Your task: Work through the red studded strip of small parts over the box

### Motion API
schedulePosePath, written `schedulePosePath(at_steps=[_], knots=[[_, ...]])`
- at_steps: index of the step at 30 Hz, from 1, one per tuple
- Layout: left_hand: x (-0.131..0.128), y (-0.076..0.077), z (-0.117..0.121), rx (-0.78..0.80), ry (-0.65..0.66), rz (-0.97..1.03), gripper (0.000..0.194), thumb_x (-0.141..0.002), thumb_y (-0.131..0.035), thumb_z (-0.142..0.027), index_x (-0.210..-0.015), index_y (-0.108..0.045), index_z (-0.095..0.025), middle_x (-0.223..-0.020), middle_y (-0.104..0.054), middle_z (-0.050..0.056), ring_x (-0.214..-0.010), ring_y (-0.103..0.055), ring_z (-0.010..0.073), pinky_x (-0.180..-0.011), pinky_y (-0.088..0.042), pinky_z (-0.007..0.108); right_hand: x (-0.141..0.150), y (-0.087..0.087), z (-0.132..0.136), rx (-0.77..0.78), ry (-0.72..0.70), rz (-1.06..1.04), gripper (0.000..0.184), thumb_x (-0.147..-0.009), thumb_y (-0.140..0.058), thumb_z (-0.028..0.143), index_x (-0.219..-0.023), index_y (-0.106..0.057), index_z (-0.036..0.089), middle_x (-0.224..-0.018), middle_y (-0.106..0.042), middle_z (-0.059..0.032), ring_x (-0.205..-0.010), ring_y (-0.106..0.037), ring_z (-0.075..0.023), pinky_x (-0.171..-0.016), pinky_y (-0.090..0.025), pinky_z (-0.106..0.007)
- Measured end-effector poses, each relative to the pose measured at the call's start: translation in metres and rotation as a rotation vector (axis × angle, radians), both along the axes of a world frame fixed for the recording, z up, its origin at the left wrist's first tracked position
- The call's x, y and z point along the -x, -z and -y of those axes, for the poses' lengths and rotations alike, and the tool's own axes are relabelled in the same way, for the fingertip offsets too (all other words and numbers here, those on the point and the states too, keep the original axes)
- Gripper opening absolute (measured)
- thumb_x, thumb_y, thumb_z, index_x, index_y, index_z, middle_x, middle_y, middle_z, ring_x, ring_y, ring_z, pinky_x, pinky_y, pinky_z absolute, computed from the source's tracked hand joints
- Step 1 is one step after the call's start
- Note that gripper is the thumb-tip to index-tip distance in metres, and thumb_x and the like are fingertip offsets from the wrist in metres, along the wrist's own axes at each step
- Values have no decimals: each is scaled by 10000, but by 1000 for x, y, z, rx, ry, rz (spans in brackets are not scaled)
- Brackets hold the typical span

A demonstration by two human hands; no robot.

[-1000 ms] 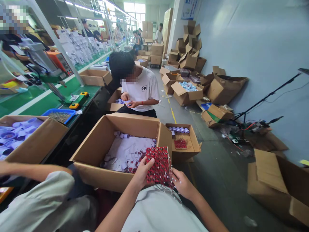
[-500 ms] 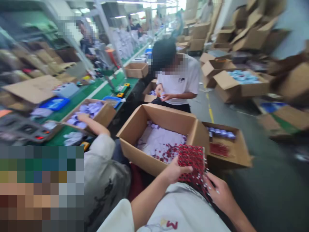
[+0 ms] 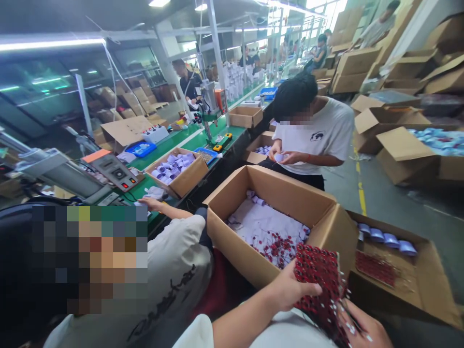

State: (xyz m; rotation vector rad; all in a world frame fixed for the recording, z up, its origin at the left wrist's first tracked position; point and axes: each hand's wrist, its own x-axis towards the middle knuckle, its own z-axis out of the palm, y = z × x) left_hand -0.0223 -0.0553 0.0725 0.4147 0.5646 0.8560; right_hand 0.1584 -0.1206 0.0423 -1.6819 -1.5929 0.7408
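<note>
I see the left hand (image 3: 286, 290) closed around the red panel (image 3: 316, 276), thumb on its face, by the near right corner of the large carton (image 3: 235, 250). The panel's long axis points forward, toward this carton. The right hand (image 3: 367, 325) half curls at the wires (image 3: 343, 294); its grip I cannot tell.

The grey floor (image 3: 386, 199) is marked by a yellow line (image 3: 361, 194); the green table (image 3: 237, 133) is overhung by tube lights (image 3: 50, 45); bright windows (image 3: 331, 9) are seen beyond.

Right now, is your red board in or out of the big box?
Out: the left hand holds the red board, which hides part of the big box.
</note>
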Motion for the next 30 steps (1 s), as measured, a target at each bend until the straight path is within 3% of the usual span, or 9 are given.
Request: schedulePosePath(at_steps=[4, 8, 12, 14, 17, 19, 23, 26, 30], knots=[[9, -8, 2, 12, -43, -59, 606, -407, -918, -252, -946, -662, -150, -874, -739, 65, -755, -659, 180, -813, -504, 336, 10, -27, -6, 135, 108, -75, 446, -727, -541, 618, -547, -547, 211, -492, -533, 18, -488, -492, -130, -471, -419, -210], [17, -11, -1, 30, 15, -143, 503, -462, -901, -250, -880, -642, -145, -848, -745, 58, -735, -671, 181, -810, -525, 349, 3, -35, -11, 146, 316, -159, 480, -762, -440, 637, -517, -470, 226, -503, -518, 6, -517, -502, -149, -538, -434, -255], [21, -10, -5, 41, 66, -138, 497, -492, -887, -237, -909, -630, -152, -839, -748, 54, -723, -687, 194, -754, -551, 344, -23, -25, 2, 228, 427, 216, 311, -797, -444, 421, -566, -544, 238, -553, -601, -36, -568, -559, -191, -584, -411, -297], [22, -9, -6, 60, 120, -110, 512, -513, -876, -236, -953, -626, -157, -868, -752, 68, -741, -701, 217, -722, -561, 347, -27, -23, 8, 219, 447, 340, 208, -777, -466, 301, -656, -621, 235, -678, -684, -75, -669, -615, -220, -654, -425, -321], [19, -10, -8, 67, 196, -94, 509, -503, -875, -228, -940, -628, -144, -862, -754, 85, -714, -707, 228, -665, -567, 330, -7, -26, 5, 87, 363, 145, 240, -829, -472, 356, -775, -662, 218, -798, -716, -79, -746, -630, -218, -700, -448, -315], [14, -12, -9, 60, 235, -103, 527, -475, -883, -215, -930, -628, -135, -836, -754, 87, -694, -706, 224, -653, -567, 320, 15, -31, -4, 28, 307, -93, 374, -856, -448, 506, -727, -635, 209, -687, -674, -41, -659, -590, -186, -628, -445, -281], [6, -17, -10, 49, 288, -129, 571, -474, -884, -213, -973, -616, -138, -822, -752, 81, -675, -703, 215, -670, -558, 319, 43, -36, -20, -60, 343, -477, 512, -810, -427, 683, -667, -552, 208, -602, -580, 6, -605, -506, -151, -606, -441, -257], [5, -19, -9, 42, 297, -142, 560, -470, -885, -211, -957, -615, -150, -791, -745, 55, -637, -689, 195, -643, -542, 302, 44, -34, -18, -86, 367, -525, 519, -778, -455, 716, -627, -487, 221, -573, -503, 27, -592, -450, -137, -589, -416, -246], [7, -19, -6, 25, 261, -156, 485, -489, -871, -193, -902, -622, -144, -769, -740, 47, -641, -673, 172, -649, -531, 287, 40, -29, -7, -112, 386, -430, 522, -824, -389, 703, -605, -427, 231, -551, -427, 41, -554, -396, -124, -549, -376, -240]])
